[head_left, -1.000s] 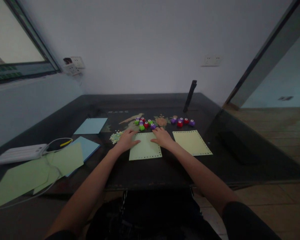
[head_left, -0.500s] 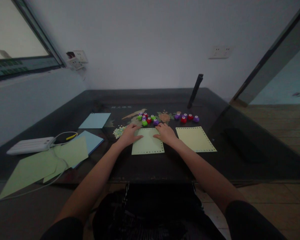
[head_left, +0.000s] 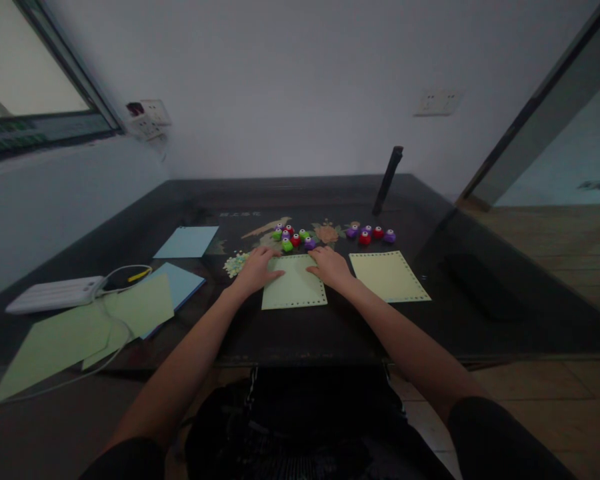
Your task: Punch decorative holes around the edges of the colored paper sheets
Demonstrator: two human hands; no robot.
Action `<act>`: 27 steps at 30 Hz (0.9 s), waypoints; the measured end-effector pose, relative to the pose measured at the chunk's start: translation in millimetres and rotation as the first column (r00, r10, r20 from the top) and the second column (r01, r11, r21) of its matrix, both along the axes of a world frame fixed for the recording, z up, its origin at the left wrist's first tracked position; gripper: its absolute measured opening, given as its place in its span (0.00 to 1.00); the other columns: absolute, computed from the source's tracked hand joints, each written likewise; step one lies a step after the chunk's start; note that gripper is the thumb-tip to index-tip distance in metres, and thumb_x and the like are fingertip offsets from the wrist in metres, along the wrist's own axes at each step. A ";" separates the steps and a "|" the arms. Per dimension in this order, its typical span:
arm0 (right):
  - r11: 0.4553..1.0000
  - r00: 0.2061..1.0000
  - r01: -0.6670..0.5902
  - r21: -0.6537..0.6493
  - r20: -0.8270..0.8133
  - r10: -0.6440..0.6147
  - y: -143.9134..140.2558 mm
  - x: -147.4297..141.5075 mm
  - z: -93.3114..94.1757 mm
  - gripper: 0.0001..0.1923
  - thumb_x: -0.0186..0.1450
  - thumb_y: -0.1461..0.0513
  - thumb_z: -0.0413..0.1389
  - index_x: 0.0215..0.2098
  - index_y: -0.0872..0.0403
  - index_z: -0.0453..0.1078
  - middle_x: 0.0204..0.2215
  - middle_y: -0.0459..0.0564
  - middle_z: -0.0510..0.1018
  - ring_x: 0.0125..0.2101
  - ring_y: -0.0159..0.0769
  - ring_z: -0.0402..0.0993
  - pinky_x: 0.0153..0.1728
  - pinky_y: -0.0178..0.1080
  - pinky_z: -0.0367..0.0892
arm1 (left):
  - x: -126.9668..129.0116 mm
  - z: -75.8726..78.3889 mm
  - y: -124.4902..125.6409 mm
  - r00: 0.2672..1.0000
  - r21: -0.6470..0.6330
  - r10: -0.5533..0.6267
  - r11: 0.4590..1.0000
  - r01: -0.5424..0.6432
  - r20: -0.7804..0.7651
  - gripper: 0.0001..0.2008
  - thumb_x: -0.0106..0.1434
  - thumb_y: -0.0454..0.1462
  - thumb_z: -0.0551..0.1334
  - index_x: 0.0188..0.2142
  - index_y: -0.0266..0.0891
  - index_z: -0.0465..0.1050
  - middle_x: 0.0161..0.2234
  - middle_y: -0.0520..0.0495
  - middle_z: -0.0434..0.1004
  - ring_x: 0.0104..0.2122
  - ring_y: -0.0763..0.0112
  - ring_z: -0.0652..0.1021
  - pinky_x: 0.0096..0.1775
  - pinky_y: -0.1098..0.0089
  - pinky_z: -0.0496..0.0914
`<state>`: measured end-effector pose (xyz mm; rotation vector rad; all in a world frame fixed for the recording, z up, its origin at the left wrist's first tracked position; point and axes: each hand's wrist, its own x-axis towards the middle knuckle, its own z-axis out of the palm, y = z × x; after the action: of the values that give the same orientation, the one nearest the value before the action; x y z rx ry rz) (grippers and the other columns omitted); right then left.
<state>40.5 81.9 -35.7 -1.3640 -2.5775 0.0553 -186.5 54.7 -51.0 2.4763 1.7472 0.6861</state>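
A pale green paper sheet [head_left: 295,285] with small dark marks along some edges lies flat on the dark table before me. My left hand [head_left: 258,269] rests at its upper left edge, fingers stretched out and thumb over the paper. At the upper right edge lies my right hand [head_left: 330,265], also with fingers out and the thumb on the sheet. Just beyond my fingertips sits a cluster of small green, red and purple toys [head_left: 295,240] with eye-like tops. A yellowish sheet [head_left: 390,277] with similar edge marks lies right of my right hand.
More purple and red toys [head_left: 365,238] sit farther right. At the left are a light blue sheet [head_left: 187,241], green sheets [head_left: 70,337] over blue paper [head_left: 183,283], and a white power bank [head_left: 55,294] with a cable. A black upright bar [head_left: 387,180] stands at the back right.
The view has shifted slightly, so everything appears a little displaced to the left. Both hands keep their places on the green sheet.
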 end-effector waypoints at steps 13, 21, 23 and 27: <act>0.999 0.997 0.034 -0.019 -0.066 -0.035 1.8 1.7 -0.6 0.19 0.62 0.60 0.55 0.51 0.53 0.67 0.48 0.55 0.74 0.49 0.45 0.66 0.46 0.43 0.63 | 4.1 0.5 -2.2 0.994 -0.081 -0.014 0.996 0.022 0.104 0.19 0.54 0.39 0.64 0.45 0.41 0.65 0.44 0.44 0.73 0.44 0.58 0.74 0.45 0.60 0.66; 0.999 0.980 0.039 0.018 -0.196 -0.035 1.8 3.0 -0.4 0.11 0.60 0.63 0.55 0.42 0.52 0.71 0.44 0.51 0.75 0.46 0.41 0.68 0.45 0.40 0.63 | 4.5 3.0 -3.6 0.990 -0.069 -0.055 0.996 0.065 0.127 0.24 0.55 0.37 0.63 0.52 0.42 0.64 0.51 0.43 0.70 0.51 0.58 0.70 0.52 0.57 0.63; 0.999 0.968 0.049 0.019 -0.247 -0.043 2.3 3.3 0.0 0.09 0.60 0.64 0.56 0.39 0.52 0.72 0.41 0.50 0.76 0.44 0.40 0.69 0.43 0.39 0.64 | 4.3 2.5 -3.5 0.990 -0.067 -0.051 0.996 0.060 0.133 0.24 0.55 0.37 0.63 0.52 0.41 0.64 0.51 0.42 0.70 0.51 0.58 0.70 0.52 0.57 0.63; 0.993 0.927 0.074 -0.092 -0.362 -0.102 7.3 4.6 -2.0 0.08 0.58 0.63 0.56 0.37 0.52 0.72 0.33 0.48 0.77 0.35 0.37 0.71 0.37 0.37 0.64 | 5.5 3.9 -4.2 0.985 -0.071 -0.042 0.996 0.055 0.169 0.26 0.54 0.36 0.63 0.52 0.42 0.64 0.52 0.42 0.69 0.52 0.58 0.70 0.52 0.57 0.63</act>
<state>45.0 89.1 -37.7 -1.3455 -2.2218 0.3624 -181.0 50.5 -47.1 2.3289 1.6175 0.7836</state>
